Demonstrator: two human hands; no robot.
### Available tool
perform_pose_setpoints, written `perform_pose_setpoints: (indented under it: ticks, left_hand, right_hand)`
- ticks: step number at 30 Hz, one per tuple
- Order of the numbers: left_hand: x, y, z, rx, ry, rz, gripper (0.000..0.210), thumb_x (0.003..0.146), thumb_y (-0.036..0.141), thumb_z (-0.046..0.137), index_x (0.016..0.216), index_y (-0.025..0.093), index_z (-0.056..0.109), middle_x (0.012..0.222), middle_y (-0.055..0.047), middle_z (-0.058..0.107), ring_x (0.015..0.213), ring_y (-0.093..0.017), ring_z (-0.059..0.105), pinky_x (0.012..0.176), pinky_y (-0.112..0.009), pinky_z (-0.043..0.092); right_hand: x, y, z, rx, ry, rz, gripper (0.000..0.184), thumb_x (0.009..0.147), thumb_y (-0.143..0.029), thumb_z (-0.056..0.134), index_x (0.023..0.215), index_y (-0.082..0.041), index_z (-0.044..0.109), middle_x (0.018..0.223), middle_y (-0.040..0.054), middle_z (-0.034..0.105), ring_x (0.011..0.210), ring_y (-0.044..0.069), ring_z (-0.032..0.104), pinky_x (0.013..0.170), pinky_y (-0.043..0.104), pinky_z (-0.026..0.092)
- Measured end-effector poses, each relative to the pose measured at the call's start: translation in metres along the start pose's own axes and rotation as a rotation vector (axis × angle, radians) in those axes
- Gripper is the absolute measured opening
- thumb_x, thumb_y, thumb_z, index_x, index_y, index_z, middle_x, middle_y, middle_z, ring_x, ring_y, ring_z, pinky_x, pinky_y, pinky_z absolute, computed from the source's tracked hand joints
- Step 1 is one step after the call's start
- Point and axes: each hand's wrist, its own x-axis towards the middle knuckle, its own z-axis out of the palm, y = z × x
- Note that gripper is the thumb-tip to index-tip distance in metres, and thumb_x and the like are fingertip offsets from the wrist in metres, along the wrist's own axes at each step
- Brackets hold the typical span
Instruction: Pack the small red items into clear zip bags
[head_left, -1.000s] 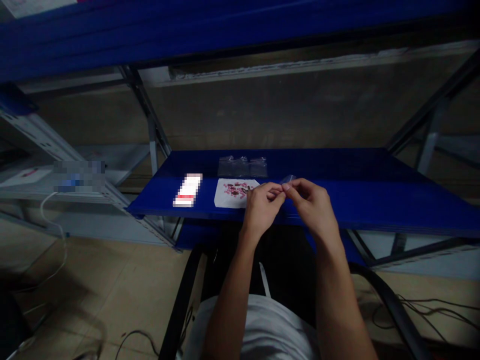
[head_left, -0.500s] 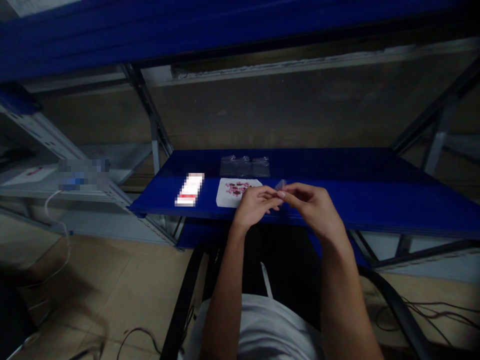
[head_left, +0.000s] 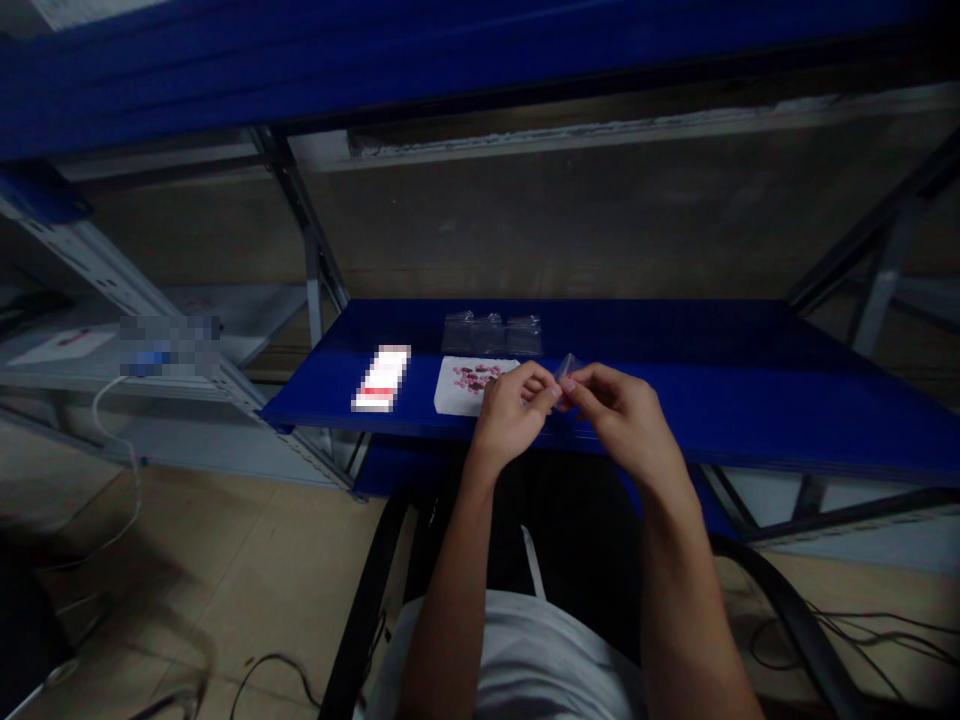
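Now left fingers point(head_left: 543, 403) and right fingers point(head_left: 589, 400) pinch a clear bag point(head_left: 571, 363); paper point(head_left: 451, 402) holds pink pieces point(head_left: 475, 380).

Bags point(head_left: 491, 335) look like thin clear plastic, glossy & creased; held bag point(head_left: 569, 364) same mat'l, shiny; sheet point(head_left: 454, 402) looks like matt white paper; shelf point(head_left: 735, 380) painted metal, smooth w/ slight sheen; post point(head_left: 105, 267) dull grey metal; shirt point(head_left: 555, 655) soft cloth, matt, wrinkled; floor point(head_left: 281, 545) smooth, prob. tile

Blue desk point(head_left: 750, 370): pixelated bright panel point(head_left: 382, 378) on its left end; grey shelf point(head_left: 259, 312) left of it, white cable point(head_left: 136, 465) hanging there; black armrests point(head_left: 371, 590), desk's near side.
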Motion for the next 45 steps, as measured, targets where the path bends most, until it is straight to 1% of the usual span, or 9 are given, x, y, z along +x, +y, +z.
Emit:
perform_pose_setpoints:
  ticks: [5,9,19,24,27,34,38,42,45]
  left_hand:
    - [-0.001,0.005,0.004,0.110,0.065,-0.002,0.012,0.088,0.010,0.064,0.081,0.019,0.063,0.073,0.002,0.069,0.070,-0.011,0.069,0.069,-0.020,0.053]
    - [-0.001,0.005,0.006,0.159,0.075,0.013,0.011,0.088,0.011,0.064,0.081,0.020,0.063,0.075,0.002,0.071,0.072,-0.012,0.069,0.069,-0.020,0.052]
    - [-0.002,0.002,0.001,0.135,0.088,0.014,0.010,0.086,0.010,0.064,0.081,0.019,0.064,0.074,0.002,0.070,0.069,-0.011,0.068,0.067,-0.020,0.051]
    - [-0.003,0.003,0.002,0.179,0.124,0.017,0.010,0.084,0.012,0.065,0.079,0.020,0.065,0.072,0.002,0.070,0.069,-0.012,0.067,0.066,-0.020,0.050]
    - [-0.002,0.003,0.002,0.191,0.120,0.009,0.009,0.084,0.012,0.065,0.079,0.020,0.065,0.072,0.002,0.070,0.070,-0.012,0.067,0.065,-0.020,0.050]
    - [-0.003,0.002,-0.003,0.297,0.114,0.045,0.009,0.086,0.014,0.065,0.079,0.021,0.064,0.073,0.002,0.071,0.071,-0.014,0.068,0.070,-0.023,0.052]
    - [-0.004,0.004,-0.001,0.383,0.123,0.070,0.011,0.087,0.014,0.064,0.080,0.022,0.063,0.076,0.001,0.071,0.071,-0.014,0.068,0.073,-0.025,0.053]
    - [-0.004,0.005,0.002,0.456,0.136,0.072,0.012,0.090,0.016,0.062,0.081,0.022,0.061,0.080,0.000,0.073,0.073,-0.015,0.068,0.072,-0.026,0.052]
    - [-0.005,0.005,0.003,0.490,0.153,0.076,0.012,0.091,0.015,0.060,0.082,0.023,0.061,0.082,-0.001,0.072,0.073,-0.016,0.067,0.072,-0.027,0.052]
  right_hand:
    - [0.000,-0.010,0.001,-0.259,0.051,-0.047,0.026,0.095,-0.038,0.059,0.086,-0.019,0.073,0.071,0.0053,0.073,0.063,0.019,0.066,0.064,0.029,0.042]
    - [0.000,-0.013,0.002,-0.361,0.054,-0.090,0.025,0.095,-0.033,0.056,0.084,-0.019,0.073,0.069,0.0052,0.072,0.061,0.019,0.065,0.062,0.028,0.039]
    - [0.001,-0.013,0.006,-0.421,0.025,-0.144,0.022,0.096,-0.029,0.053,0.086,-0.019,0.070,0.070,0.0046,0.072,0.060,0.018,0.063,0.061,0.027,0.038]
    - [0.001,-0.016,0.007,-0.443,0.013,-0.143,0.022,0.096,-0.029,0.052,0.085,-0.020,0.068,0.073,0.0071,0.073,0.062,0.020,0.066,0.062,0.029,0.038]
    - [0.001,-0.017,0.008,-0.424,0.002,-0.140,0.021,0.096,-0.029,0.050,0.086,-0.021,0.067,0.077,0.0089,0.075,0.067,0.022,0.068,0.065,0.029,0.040]
    - [0.001,-0.015,0.008,-0.400,-0.016,-0.146,0.019,0.096,-0.030,0.052,0.086,-0.021,0.066,0.078,0.0079,0.075,0.071,0.023,0.070,0.067,0.029,0.041]
    - [0.000,-0.014,0.011,-0.490,-0.006,-0.135,0.019,0.097,-0.029,0.051,0.087,-0.022,0.065,0.079,0.0090,0.074,0.071,0.023,0.068,0.065,0.030,0.039]
    - [-0.003,-0.017,0.017,-0.644,0.049,-0.102,0.020,0.098,-0.028,0.050,0.091,-0.021,0.067,0.082,0.0116,0.075,0.071,0.024,0.067,0.062,0.030,0.035]
    - [-0.003,-0.017,0.018,-0.689,0.051,-0.094,0.020,0.098,-0.028,0.049,0.091,-0.021,0.067,0.084,0.0124,0.075,0.071,0.024,0.067,0.061,0.030,0.034]
